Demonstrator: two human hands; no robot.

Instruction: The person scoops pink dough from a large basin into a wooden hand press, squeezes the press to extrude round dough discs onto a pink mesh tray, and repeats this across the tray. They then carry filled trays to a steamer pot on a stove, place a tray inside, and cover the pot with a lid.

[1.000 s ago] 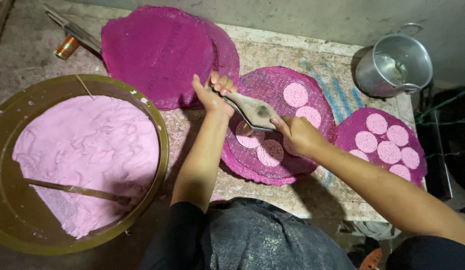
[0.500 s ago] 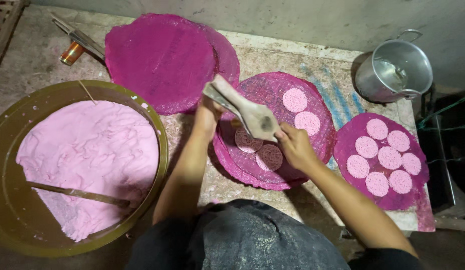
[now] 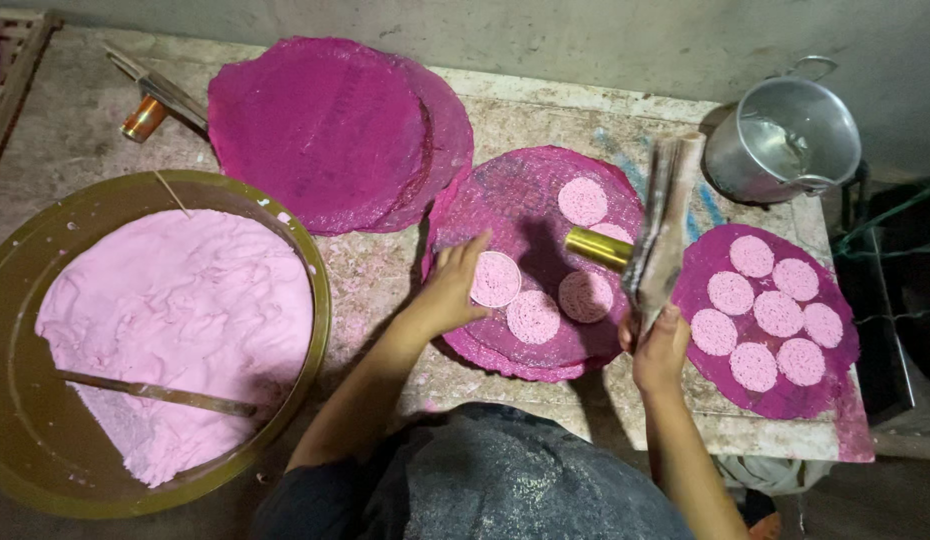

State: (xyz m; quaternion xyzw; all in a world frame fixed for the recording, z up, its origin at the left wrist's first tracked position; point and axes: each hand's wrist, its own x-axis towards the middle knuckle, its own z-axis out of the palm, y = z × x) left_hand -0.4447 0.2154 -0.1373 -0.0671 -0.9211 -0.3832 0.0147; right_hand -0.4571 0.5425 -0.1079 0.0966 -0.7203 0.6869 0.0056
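Head view: olive basin (image 3: 320, 300) of pink batter (image 3: 175, 330), steel pot (image 3: 785, 140) nearby.

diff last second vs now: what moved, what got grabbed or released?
The right hand has swung the flat scraper with the brass tube from lying across the middle magenta round mat to upright at its right edge. The left hand let go of that tool and now rests by a fresh pale pink disc; the mat went from about four discs to five. The olive bowl of pink batter and the metal pot look unchanged.
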